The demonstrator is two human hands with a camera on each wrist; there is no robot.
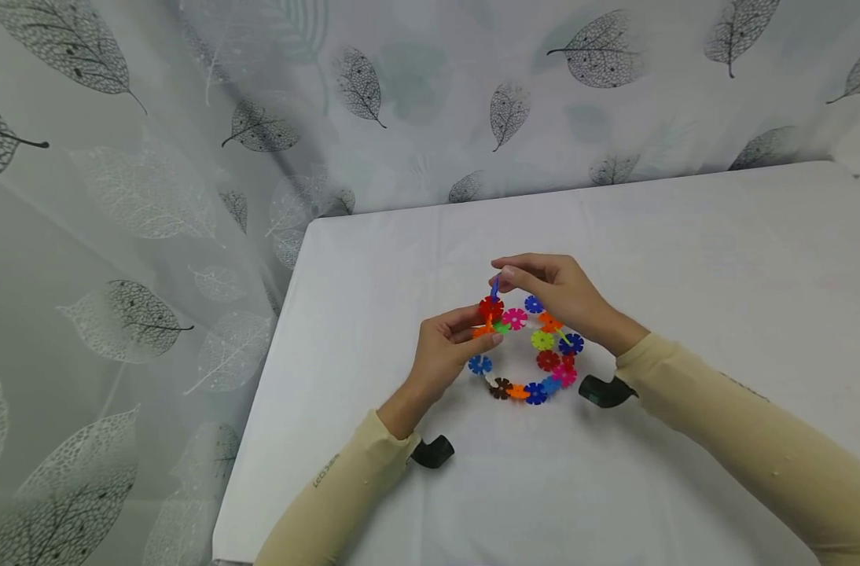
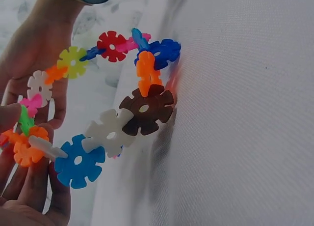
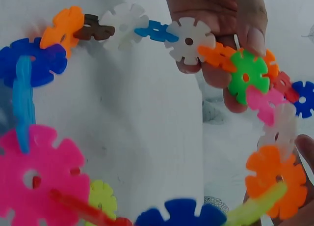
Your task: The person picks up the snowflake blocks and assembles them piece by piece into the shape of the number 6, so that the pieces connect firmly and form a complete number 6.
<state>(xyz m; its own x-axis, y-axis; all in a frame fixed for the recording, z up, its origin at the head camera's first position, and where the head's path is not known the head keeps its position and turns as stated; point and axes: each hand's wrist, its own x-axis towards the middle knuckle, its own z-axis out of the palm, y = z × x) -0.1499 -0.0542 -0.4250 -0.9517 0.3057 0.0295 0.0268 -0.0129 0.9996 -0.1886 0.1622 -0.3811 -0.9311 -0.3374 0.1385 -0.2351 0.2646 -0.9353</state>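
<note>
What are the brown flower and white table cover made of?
The brown flower looks like smooth plastic: even colour, cleanly cut notches. The white table cover seems matte cloth, from its fine weave-like texture, but textured vinyl is possible.

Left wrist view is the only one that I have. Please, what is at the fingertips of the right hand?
Observer: The head view shows the right hand pinching a blue piece.
Operator: Thank you. Does this blue piece touch another piece?
Observer: In the right wrist view, it meets a red piece; I cannot tell if they are fully locked.
Operator: And the left sleeve, does it touch the chain?
Observer: No, in the head view the left sleeve lies apart from the chain.
</note>
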